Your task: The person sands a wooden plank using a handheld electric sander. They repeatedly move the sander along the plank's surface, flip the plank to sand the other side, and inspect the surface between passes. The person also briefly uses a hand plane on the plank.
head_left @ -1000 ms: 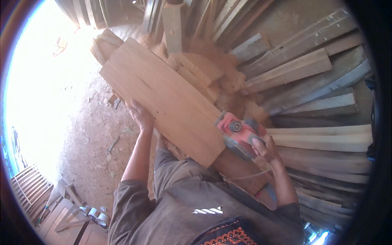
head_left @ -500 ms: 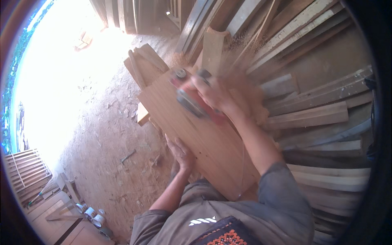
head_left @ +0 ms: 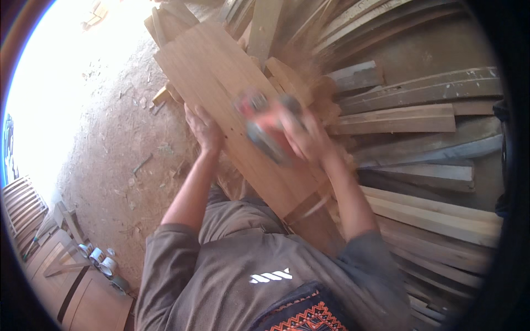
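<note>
A long flat wooden board [head_left: 210, 66] slants away from me toward the far left. My right hand [head_left: 306, 135] is closed around a red and black electric planer [head_left: 270, 138], blurred by motion, on the right part of the board's face. Wood dust sprays off to the right of the tool. At the board's left edge, my left hand [head_left: 204, 129] lies against the wood with its fingers stretched out, near a few small dark holes. Its fingertips are only partly clear.
Stacked planks and beams [head_left: 408, 124] fill the right side. Below the board's far end are wooden supports [head_left: 165, 25]. A dusty earth floor [head_left: 121, 121] spreads on the left. Wooden panels [head_left: 96, 300] and several white rolls [head_left: 99, 259] lie at the lower left.
The view has shifted, so the board appears higher and further left. Along the board, the planer has come closer to me. My left hand stays at about the same place on the edge.
</note>
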Available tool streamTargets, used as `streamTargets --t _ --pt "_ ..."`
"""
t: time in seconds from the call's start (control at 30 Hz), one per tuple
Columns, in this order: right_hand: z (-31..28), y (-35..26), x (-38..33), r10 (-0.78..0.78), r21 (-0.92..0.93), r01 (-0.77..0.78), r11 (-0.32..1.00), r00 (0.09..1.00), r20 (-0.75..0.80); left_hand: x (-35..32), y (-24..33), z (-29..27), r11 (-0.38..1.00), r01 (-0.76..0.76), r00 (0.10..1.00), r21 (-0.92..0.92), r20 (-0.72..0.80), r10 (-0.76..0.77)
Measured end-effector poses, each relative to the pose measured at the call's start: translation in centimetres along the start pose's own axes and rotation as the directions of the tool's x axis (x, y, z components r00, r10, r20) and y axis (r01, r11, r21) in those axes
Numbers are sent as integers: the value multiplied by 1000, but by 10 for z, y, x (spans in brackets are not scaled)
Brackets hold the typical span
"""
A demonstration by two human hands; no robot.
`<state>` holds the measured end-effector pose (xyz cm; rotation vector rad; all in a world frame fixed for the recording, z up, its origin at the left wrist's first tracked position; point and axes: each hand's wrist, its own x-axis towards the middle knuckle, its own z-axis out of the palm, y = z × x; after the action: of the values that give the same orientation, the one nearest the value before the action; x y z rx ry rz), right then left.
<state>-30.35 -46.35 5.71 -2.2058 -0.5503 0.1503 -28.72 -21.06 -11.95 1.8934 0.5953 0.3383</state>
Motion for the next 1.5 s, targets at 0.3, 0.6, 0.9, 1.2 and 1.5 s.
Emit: streamTargets --t 0.3,0.6,0.9,1.2,1.5 --pt "-18 -66 -299 793 357 -758 546 605 71 5 -1 5 991 113 994 71 -5 -113" --pt "8 -46 -113 736 361 -716 597 668 109 -5 -3 5 995 98 995 -11 -3 -98" --pt "65 -21 231 486 370 -491 788 866 115 -14 19 0 985 172 983 -33 63 -170" --pt "83 -28 307 513 459 -528 715 841 170 -8 7 4 994 63 998 -84 -2 -64" --pt "28 -55 -112 442 132 -448 884 894 76 4 -62 -73 858 372 923 -355 242 -300"
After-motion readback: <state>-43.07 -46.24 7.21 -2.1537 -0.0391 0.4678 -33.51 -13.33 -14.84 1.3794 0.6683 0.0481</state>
